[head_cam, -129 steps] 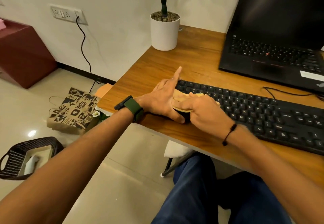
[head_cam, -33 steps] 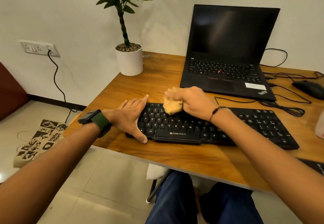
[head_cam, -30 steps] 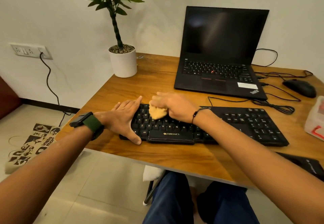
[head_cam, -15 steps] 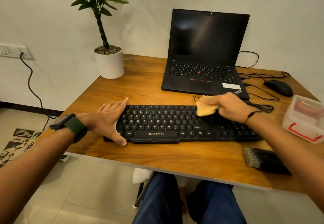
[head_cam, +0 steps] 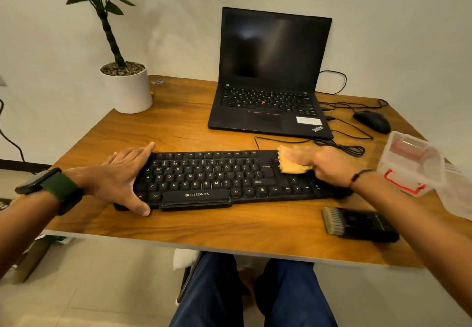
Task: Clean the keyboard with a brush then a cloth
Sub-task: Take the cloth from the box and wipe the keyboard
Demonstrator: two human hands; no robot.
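Right hand (head_cam: 329, 164) grips the cloth (head_cam: 291, 164) bunched in curled fingers on the keyboard (head_cam: 217, 178); left hand (head_cam: 122, 177), fingers straight, braces its end; wipe lightly, row by row

A wooden bench (head_cam: 194, 227) carries a black keyboard (head_cam: 204, 181) near its front edge, a brush (head_cam: 357, 224) front right, an open laptop (head_cam: 268, 112) behind, a potted plant (head_cam: 127, 89) back left, a mouse (head_cam: 373, 121), cables (head_cam: 342, 145) and a clear plastic box (head_cam: 408, 165) right.
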